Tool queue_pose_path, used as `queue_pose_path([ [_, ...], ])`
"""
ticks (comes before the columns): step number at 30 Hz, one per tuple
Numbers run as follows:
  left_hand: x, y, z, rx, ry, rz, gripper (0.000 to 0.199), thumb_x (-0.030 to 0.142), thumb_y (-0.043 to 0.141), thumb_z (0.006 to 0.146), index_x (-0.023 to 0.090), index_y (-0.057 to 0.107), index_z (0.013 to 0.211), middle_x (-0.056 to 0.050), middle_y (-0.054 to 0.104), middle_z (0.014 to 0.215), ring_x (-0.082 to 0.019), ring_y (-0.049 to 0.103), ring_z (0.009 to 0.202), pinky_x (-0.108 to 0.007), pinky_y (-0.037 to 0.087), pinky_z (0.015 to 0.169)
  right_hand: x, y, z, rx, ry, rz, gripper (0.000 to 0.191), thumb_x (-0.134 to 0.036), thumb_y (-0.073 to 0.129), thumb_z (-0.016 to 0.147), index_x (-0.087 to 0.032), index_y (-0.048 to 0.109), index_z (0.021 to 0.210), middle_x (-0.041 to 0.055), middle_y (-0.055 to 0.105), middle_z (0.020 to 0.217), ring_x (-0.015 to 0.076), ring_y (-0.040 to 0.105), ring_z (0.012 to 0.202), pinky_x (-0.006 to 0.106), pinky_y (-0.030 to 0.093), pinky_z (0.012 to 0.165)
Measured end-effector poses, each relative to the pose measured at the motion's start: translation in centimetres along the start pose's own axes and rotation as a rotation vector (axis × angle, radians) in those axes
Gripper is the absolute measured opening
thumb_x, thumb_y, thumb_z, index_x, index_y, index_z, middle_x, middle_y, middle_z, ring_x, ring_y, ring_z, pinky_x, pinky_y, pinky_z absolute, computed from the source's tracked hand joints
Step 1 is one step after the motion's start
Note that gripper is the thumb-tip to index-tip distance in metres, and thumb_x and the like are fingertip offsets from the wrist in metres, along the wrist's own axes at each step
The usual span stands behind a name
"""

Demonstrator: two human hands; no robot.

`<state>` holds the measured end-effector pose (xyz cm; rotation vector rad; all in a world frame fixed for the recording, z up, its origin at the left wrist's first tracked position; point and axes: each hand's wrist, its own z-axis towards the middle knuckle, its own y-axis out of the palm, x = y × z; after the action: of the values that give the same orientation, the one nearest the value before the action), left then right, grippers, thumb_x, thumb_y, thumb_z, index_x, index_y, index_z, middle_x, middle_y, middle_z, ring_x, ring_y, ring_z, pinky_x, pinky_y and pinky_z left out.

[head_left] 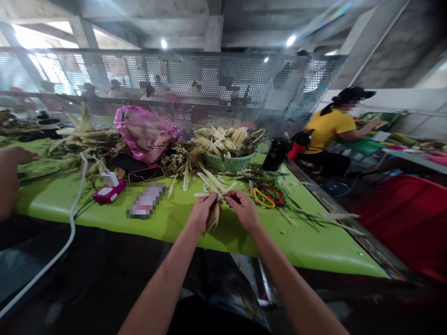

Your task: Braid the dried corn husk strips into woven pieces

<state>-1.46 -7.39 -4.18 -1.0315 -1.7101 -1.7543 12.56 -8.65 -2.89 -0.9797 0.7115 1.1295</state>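
Both of my hands meet over the front of the green-topped table (296, 237). My left hand (203, 210) is closed on a bundle of pale dried leaf strips (218, 186), which fan out above the fingers. A drier brownish end (213, 218) hangs below them. On the other side, my right hand (241, 208) pinches the same bundle near its middle, thumb and forefinger together. Exactly what lies between those fingertips is too small to make out. Scissors with yellow and red handles (264, 197) lie just right of my right hand, among green leaf scraps.
A green basket (228, 163) holds more pale strips behind my hands. Left of it are a pink plastic bag (146, 135), phones (145, 173) and a pink power socket (109, 191) with a white cable. A black bottle (274, 154) stands right. Another person's arm (10, 177) reaches in left; a person in yellow (324, 128) sits right.
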Motion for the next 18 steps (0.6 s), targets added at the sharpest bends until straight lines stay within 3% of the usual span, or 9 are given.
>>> queue_pose_path([
  [6,-0.1,0.0,-0.3,-0.135,0.028,0.062,0.026,0.031,0.073,0.068,0.016,0.066,0.089,0.0,0.063,0.07,-0.007,0.055,0.058,-0.017,0.043,0.055,0.0,-0.3,0.1,-0.008,0.068,0.082,0.027,-0.043,0.057,0.082,-0.017,0.063,0.083,0.0019,0.061,0.075,0.0161,0.053,0.07,0.028,0.042,0.066],
  [10,-0.2,0.1,-0.1,-0.223,0.058,0.085,0.028,0.025,0.073,0.066,0.016,0.065,0.092,0.0,0.062,0.075,-0.007,0.055,0.063,-0.017,0.042,0.058,0.3,-0.3,0.2,0.012,0.123,0.123,0.028,-0.044,0.06,0.079,-0.017,0.06,0.073,-0.0006,0.055,0.066,0.0141,0.048,0.062,0.026,0.039,0.061],
  [18,-1.7,0.0,0.7,-0.211,0.1,0.245,0.024,0.026,0.076,0.061,0.016,0.056,0.07,0.002,0.057,0.056,-0.008,0.051,0.053,-0.02,0.039,0.056,0.3,-0.4,0.0,0.118,0.027,0.039,0.021,-0.036,0.06,0.078,-0.018,0.055,0.07,-0.0023,0.049,0.063,0.0129,0.044,0.062,0.025,0.037,0.06],
])
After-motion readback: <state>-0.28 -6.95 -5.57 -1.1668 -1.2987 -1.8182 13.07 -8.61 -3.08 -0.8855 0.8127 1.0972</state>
